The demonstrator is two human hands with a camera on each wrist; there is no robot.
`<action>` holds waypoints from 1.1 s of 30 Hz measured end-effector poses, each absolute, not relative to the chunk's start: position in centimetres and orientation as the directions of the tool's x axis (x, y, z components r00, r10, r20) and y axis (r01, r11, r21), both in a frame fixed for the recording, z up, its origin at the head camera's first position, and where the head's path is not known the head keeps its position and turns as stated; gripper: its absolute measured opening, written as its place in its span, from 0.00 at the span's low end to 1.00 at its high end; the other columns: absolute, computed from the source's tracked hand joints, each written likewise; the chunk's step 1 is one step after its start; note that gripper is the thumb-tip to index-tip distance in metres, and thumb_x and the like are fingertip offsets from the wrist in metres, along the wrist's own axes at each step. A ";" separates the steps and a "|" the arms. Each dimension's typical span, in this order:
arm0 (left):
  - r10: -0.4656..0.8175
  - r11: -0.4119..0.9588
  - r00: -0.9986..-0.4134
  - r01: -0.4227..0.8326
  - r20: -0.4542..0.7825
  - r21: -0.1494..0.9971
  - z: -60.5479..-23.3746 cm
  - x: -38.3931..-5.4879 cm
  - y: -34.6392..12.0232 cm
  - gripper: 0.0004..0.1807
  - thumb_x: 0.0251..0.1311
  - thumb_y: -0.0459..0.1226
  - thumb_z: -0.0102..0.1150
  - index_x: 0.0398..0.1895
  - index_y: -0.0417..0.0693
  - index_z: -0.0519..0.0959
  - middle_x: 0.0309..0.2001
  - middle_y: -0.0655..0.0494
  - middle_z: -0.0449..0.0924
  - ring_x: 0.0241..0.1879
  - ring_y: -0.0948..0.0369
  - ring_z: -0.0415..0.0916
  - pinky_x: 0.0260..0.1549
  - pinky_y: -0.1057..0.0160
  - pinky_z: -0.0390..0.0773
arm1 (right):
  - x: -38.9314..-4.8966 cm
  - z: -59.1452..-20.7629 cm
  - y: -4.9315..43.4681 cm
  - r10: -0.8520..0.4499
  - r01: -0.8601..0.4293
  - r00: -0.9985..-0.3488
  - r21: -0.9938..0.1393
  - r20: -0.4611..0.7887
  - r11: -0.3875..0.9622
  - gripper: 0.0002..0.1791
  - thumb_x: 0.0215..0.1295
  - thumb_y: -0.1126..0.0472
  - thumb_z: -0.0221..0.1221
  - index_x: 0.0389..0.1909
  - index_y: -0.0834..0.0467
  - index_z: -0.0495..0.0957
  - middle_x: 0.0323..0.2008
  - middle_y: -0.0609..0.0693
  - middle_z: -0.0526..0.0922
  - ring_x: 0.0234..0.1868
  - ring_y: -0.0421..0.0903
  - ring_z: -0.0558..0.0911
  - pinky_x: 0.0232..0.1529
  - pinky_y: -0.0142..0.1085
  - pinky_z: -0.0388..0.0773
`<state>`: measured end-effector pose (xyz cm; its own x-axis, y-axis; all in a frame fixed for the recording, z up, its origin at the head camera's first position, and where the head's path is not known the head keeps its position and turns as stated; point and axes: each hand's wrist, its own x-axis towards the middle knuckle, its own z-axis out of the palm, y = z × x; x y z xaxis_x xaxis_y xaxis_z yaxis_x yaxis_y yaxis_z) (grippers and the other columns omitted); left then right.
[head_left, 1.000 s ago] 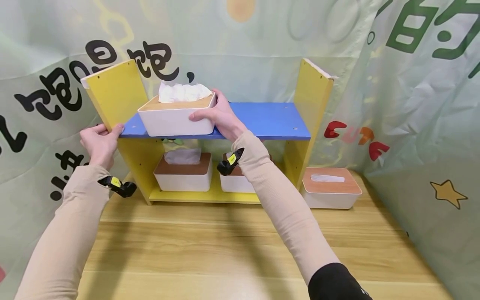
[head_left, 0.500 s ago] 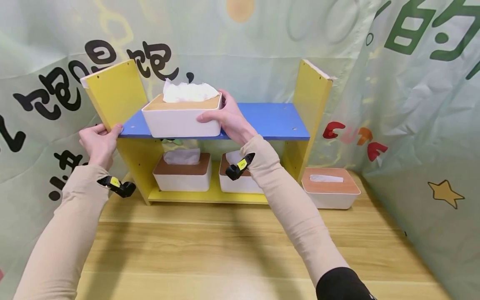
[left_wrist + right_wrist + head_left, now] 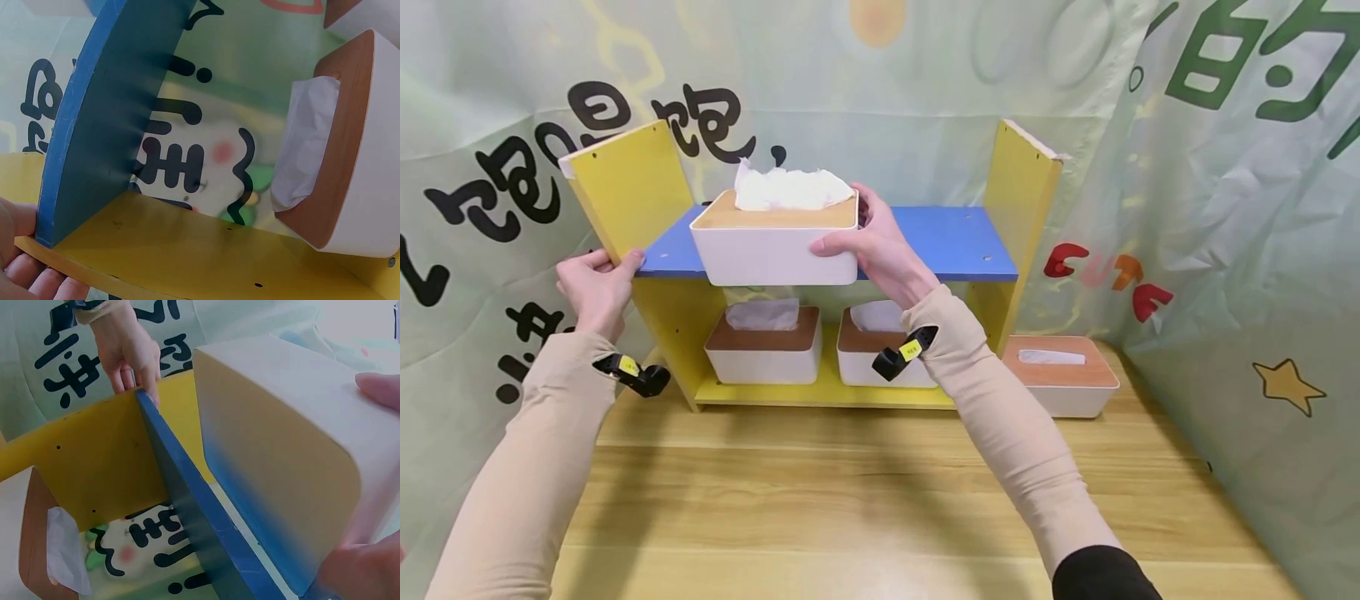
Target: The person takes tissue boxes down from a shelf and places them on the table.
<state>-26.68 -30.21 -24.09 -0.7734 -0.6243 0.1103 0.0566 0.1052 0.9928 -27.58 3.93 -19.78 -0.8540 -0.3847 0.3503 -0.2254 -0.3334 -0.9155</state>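
Observation:
My right hand point(image 3: 887, 250) grips the right end of a white tissue box point(image 3: 775, 257), thumb on its front face. The box has a light wood lid with white tissue point(image 3: 792, 190) sticking out. It is held in front of the blue shelf board point(image 3: 951, 242); in the right wrist view its underside point(image 3: 275, 456) shows, apart from the board's edge. My left hand point(image 3: 597, 287) holds the yellow side panel point(image 3: 628, 187) of the shelf unit where the blue board meets it. In the left wrist view the fingers point(image 3: 47, 284) lie outside that panel.
Two more tissue boxes, a left one point(image 3: 763, 365) and a right one point(image 3: 880, 371), stand on the yellow bottom shelf point(image 3: 831, 395). Another tissue box point(image 3: 1063, 400) sits on the wooden table point(image 3: 820, 500), right of the unit. A printed cloth point(image 3: 925, 158) hangs behind.
My right hand has brought the tissue box to the right and forward, from on the blue board to out past its front edge. The left hand has stayed on the side panel.

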 end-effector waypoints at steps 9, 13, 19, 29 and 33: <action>-0.621 0.138 -0.774 0.049 0.125 0.989 -24.3 -26.9 -30.2 0.30 0.58 0.38 0.70 0.64 0.38 0.76 0.16 0.79 0.74 0.22 0.81 0.75 0.29 0.85 0.76 | -25.9 -20.4 5.2 -0.376 -0.220 -0.859 -0.914 0.347 -0.341 0.44 0.45 0.79 0.66 0.66 0.57 0.62 0.55 0.51 0.73 0.55 0.48 0.74 0.52 0.37 0.81; -0.621 0.163 -0.773 0.035 0.130 0.986 -24.2 -26.9 -30.1 0.30 0.58 0.39 0.70 0.64 0.39 0.76 0.16 0.81 0.73 0.23 0.82 0.75 0.30 0.85 0.75 | -25.1 -20.8 6.0 -0.375 -0.225 -0.857 -0.912 0.353 -0.343 0.47 0.44 0.79 0.66 0.68 0.56 0.60 0.56 0.51 0.72 0.56 0.48 0.73 0.54 0.35 0.80; -0.624 0.099 -0.773 0.070 0.117 0.993 -24.1 -26.8 -30.1 0.30 0.57 0.37 0.71 0.63 0.37 0.76 0.15 0.77 0.75 0.21 0.80 0.75 0.27 0.85 0.75 | -24.0 -21.2 7.0 -0.371 -0.230 -0.856 -0.909 0.359 -0.349 0.50 0.43 0.78 0.65 0.70 0.57 0.56 0.58 0.51 0.70 0.58 0.48 0.72 0.51 0.35 0.83; -0.631 0.138 -0.768 0.027 0.109 0.990 -24.1 -26.7 -30.1 0.31 0.58 0.39 0.70 0.65 0.40 0.76 0.16 0.80 0.73 0.22 0.81 0.75 0.29 0.85 0.75 | -22.2 -21.8 8.4 -0.370 -0.266 -0.846 -0.906 0.383 -0.330 0.51 0.43 0.77 0.64 0.71 0.55 0.57 0.60 0.51 0.70 0.59 0.50 0.73 0.57 0.35 0.77; -0.631 0.106 -0.769 0.046 0.103 0.993 -24.1 -26.7 -30.1 0.30 0.58 0.38 0.70 0.64 0.38 0.76 0.17 0.77 0.74 0.22 0.80 0.75 0.27 0.85 0.75 | -21.6 -22.2 9.0 -0.385 -0.283 -0.836 -0.908 0.391 -0.308 0.51 0.42 0.77 0.64 0.71 0.55 0.57 0.59 0.50 0.71 0.57 0.50 0.74 0.54 0.34 0.80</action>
<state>-26.66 -30.12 -24.12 -0.7690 -0.6310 0.1026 0.0458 0.1057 0.9933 -21.58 9.02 -22.17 -0.8360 -0.3848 0.3911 -0.2832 -0.3079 -0.9083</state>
